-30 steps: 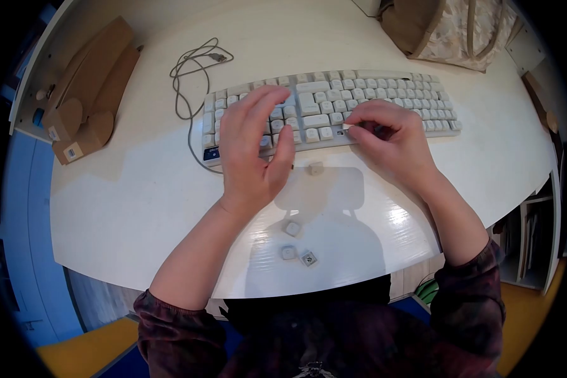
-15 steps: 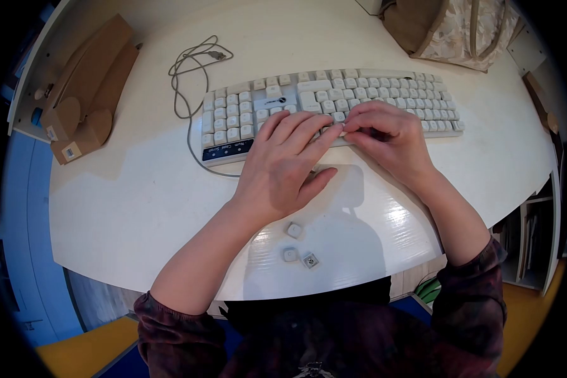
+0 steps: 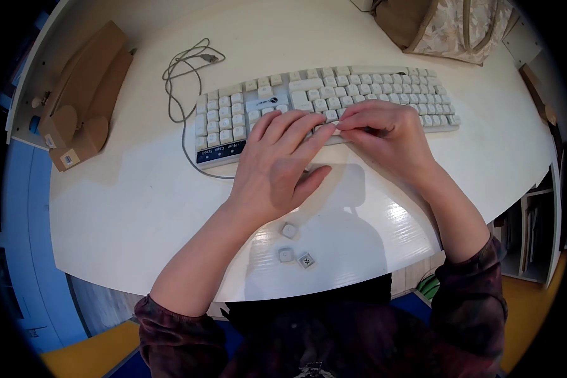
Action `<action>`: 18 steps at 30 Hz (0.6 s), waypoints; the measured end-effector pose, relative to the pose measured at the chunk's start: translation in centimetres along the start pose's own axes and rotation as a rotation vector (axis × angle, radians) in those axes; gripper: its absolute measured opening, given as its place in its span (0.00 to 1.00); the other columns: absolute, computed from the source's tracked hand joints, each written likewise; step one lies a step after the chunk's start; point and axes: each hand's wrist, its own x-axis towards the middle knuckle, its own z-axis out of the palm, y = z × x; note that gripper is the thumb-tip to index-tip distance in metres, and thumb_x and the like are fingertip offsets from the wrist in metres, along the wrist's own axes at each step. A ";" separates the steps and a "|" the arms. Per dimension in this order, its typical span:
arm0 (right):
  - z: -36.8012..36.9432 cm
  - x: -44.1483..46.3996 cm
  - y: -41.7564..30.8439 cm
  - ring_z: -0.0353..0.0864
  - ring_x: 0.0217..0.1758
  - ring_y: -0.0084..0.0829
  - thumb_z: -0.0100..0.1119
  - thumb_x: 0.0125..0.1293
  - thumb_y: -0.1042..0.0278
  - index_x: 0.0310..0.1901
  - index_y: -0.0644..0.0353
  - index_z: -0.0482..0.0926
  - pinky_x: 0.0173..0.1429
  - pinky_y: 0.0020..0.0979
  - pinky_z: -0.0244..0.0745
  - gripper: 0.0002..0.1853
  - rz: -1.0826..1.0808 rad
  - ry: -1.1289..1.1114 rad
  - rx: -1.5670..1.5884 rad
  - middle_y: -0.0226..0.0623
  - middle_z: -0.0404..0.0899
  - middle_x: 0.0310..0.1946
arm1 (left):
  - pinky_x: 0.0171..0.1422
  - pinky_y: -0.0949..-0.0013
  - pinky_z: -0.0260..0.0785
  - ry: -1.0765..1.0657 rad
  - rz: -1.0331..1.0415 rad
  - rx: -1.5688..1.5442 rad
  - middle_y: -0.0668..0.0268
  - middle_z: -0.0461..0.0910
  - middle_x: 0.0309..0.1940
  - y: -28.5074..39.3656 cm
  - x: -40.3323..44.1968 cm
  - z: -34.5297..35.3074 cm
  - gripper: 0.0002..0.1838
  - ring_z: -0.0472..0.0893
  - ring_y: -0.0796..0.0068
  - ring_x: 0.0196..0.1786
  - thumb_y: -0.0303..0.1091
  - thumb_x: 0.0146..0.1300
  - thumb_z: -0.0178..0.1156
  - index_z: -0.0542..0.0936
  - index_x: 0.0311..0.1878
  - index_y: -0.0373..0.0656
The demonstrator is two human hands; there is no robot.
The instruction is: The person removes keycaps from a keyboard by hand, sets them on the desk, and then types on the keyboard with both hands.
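A white computer keyboard (image 3: 359, 94) lies on the table, turned so its lettering faces away from me. My left hand (image 3: 280, 154) rests flat over its near edge with fingers spread, the index fingertip by a keycap. Thumb and index finger of my right hand (image 3: 384, 132) are pinched together at a keycap (image 3: 335, 125) on the near row; the fingertips partly hide it. On the table nearer to me are three loose keycaps: one keycap (image 3: 288, 230), a second keycap (image 3: 286, 254) and an overturned keycap (image 3: 306, 260) showing its underside.
The keyboard's grey cable (image 3: 184, 82) lies coiled at the far left, its plug among the loops. Folded brown cardboard (image 3: 88, 94) stands at the table's left side. A brown and patterned bag (image 3: 447, 28) sits at the back right. Shelves (image 3: 535, 227) stand at the right.
The view has shifted slightly, so the keyboard and loose keycaps appear a little farther left. Both hands stay at about the same place on the keyboard, with the right still pinching.
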 end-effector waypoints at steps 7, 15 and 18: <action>0.2 0.2 -0.2 0.89 0.35 0.36 0.76 0.58 0.73 0.40 0.58 0.92 0.41 0.31 0.83 0.07 0.030 -0.010 0.037 0.36 0.90 0.38 | 0.72 0.51 0.67 0.013 -0.010 -0.002 0.60 0.80 0.62 -0.1 0.0 0.1 0.30 0.77 0.53 0.64 0.37 0.58 0.72 0.80 0.65 0.41; 0.4 -0.1 -0.1 0.89 0.36 0.38 0.76 0.58 0.72 0.37 0.57 0.92 0.41 0.34 0.84 0.06 -0.072 0.026 -0.107 0.34 0.90 0.40 | 0.70 0.52 0.68 0.028 -0.026 -0.007 0.60 0.82 0.60 0.0 0.1 0.1 0.26 0.79 0.54 0.63 0.35 0.59 0.71 0.83 0.62 0.41; 0.5 -0.1 -0.2 0.89 0.38 0.37 0.76 0.57 0.71 0.36 0.55 0.92 0.40 0.34 0.84 0.05 -0.137 0.046 -0.205 0.32 0.89 0.39 | 0.70 0.52 0.69 0.031 -0.016 -0.004 0.60 0.82 0.60 -0.3 0.2 0.1 0.25 0.79 0.54 0.63 0.34 0.59 0.71 0.84 0.60 0.40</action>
